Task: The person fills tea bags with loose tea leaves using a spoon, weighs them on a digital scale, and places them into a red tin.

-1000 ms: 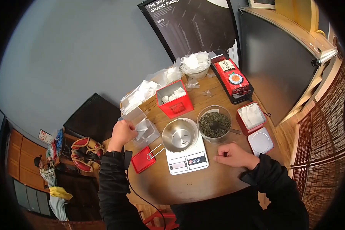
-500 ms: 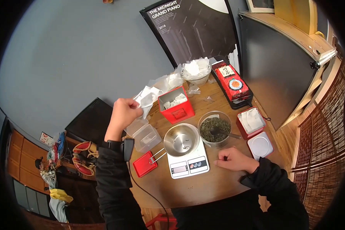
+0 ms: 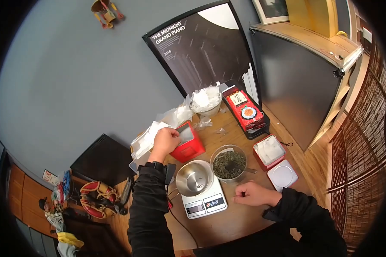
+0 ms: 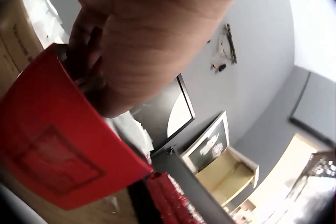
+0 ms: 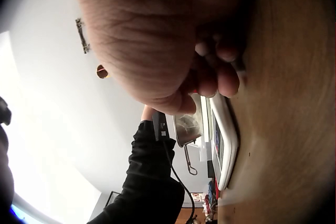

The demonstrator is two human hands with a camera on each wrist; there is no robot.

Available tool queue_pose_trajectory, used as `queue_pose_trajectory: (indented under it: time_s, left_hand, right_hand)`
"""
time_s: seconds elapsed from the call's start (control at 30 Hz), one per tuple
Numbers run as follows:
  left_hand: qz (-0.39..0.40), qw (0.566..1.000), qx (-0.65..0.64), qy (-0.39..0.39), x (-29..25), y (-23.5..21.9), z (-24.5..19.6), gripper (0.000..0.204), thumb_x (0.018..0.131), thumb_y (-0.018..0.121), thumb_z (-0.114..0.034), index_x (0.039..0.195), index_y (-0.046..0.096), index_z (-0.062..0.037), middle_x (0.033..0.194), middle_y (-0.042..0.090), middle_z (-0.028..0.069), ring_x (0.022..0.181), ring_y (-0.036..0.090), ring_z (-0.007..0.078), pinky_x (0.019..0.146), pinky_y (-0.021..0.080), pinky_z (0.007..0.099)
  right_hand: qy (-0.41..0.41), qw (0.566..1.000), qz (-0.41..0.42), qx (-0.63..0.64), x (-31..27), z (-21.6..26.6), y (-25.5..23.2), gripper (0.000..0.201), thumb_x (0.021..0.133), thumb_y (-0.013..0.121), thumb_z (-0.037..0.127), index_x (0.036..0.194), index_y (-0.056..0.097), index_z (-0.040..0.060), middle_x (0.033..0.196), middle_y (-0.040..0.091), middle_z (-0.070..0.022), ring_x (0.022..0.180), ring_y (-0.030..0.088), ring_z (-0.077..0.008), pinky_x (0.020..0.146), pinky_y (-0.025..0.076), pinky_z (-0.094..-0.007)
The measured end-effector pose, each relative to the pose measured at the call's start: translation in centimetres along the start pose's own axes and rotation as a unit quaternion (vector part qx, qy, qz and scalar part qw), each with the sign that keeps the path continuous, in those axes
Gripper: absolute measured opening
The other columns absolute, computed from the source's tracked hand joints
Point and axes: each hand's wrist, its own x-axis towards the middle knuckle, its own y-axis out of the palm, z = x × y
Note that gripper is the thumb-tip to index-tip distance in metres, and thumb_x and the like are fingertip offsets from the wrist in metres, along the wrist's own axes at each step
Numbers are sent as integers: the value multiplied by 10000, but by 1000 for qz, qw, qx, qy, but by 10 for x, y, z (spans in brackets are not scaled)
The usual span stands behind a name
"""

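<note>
My left hand (image 3: 166, 140) is at the mouth of a red tin (image 3: 188, 150), its bent fingers dipping over the rim in the left wrist view; I cannot tell if they hold something. Idle on the wooden table, my right hand (image 3: 255, 194) has loosely curled fingers and holds nothing. Left of it, a steel pan (image 3: 194, 177) with a few dark bits inside stands on a white kitchen scale (image 3: 205, 204). A clear bowl (image 3: 229, 180) of dried green leaves, with a spoon (image 3: 244, 169) in it, is just beyond the right hand.
White pouches (image 3: 148, 139) lie behind the left hand. A bowl of white packets (image 3: 206, 100) stands at the back. On a black tray (image 3: 261, 130) is a red package (image 3: 243, 109). To the right are another red tin (image 3: 269, 150) with white pouches and its lid (image 3: 283, 174).
My left hand has moved from the clear plastic box, past the white pouches with a white piece in its fingers, and over to the red tin. The right hand stays resting.
</note>
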Motion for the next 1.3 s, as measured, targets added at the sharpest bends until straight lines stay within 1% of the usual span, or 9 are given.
queue_pose_trajectory:
  time_s: [0.4,0.5,0.8,0.9,0.97,1.0,1.03,1.1,1.3]
  left_hand:
    - [77,997,0,-2,1,2,-6,270,783,688,-117,1027,758,-26,932,742,194,875,725,304,824,558,368]
    - [106,994,-12,-4,5,14,2,291,839,630,-93,1097,733,-5,938,751,162,857,712,233,821,545,346]
    - [238,961,-63,-126,18,19,-8,298,907,532,-176,1081,724,-30,918,729,142,859,677,260,815,517,378]
    - [236,966,-31,-101,12,15,-7,294,900,540,-177,1068,725,-25,930,733,176,870,690,288,823,517,381]
    - [113,993,-5,24,2,9,-8,283,891,552,-174,1042,725,-8,924,728,214,875,701,326,817,523,383]
    - [102,994,0,41,-1,4,-10,292,907,586,-181,1068,709,29,832,715,147,790,675,212,765,529,342]
    - [103,994,0,35,-6,-2,-11,292,907,586,-181,1068,709,29,832,715,147,790,675,212,765,529,342]
    - [50,998,-24,24,-23,-22,-23,248,883,611,-162,1019,725,11,882,728,214,795,715,330,762,548,361]
    - [-23,995,-101,-2,-93,-74,-22,238,878,670,-129,998,705,74,754,715,147,754,700,133,682,540,286]
  right_hand:
    - [-4,1000,9,-4,0,0,-1,309,864,717,180,682,527,20,591,523,-82,531,464,-131,508,403,-334]
    - [0,1000,11,0,0,1,-1,313,867,715,180,681,521,19,591,519,-86,531,463,-134,510,403,-337]
    - [-3,1000,9,10,0,0,-1,306,866,715,175,679,530,19,585,524,-80,524,471,-138,508,402,-339]
    - [2,1000,10,17,0,1,-1,306,865,717,174,678,532,18,582,523,-82,521,473,-139,508,404,-340]
    - [7,1000,7,16,0,0,0,308,863,718,174,675,531,17,582,521,-83,521,475,-139,509,407,-336]
    - [9,1000,11,18,0,1,0,308,863,718,174,675,531,17,582,521,-83,521,475,-139,509,407,-336]
    - [5,1000,8,11,0,1,0,308,861,720,171,673,530,17,582,520,-81,524,471,-132,510,407,-331]
    - [3,1000,15,8,1,1,0,309,859,721,169,672,528,17,582,519,-79,527,468,-125,511,407,-327]
    - [5,1000,5,17,1,4,-1,322,861,725,152,661,509,22,575,495,-49,544,441,-92,516,402,-307]
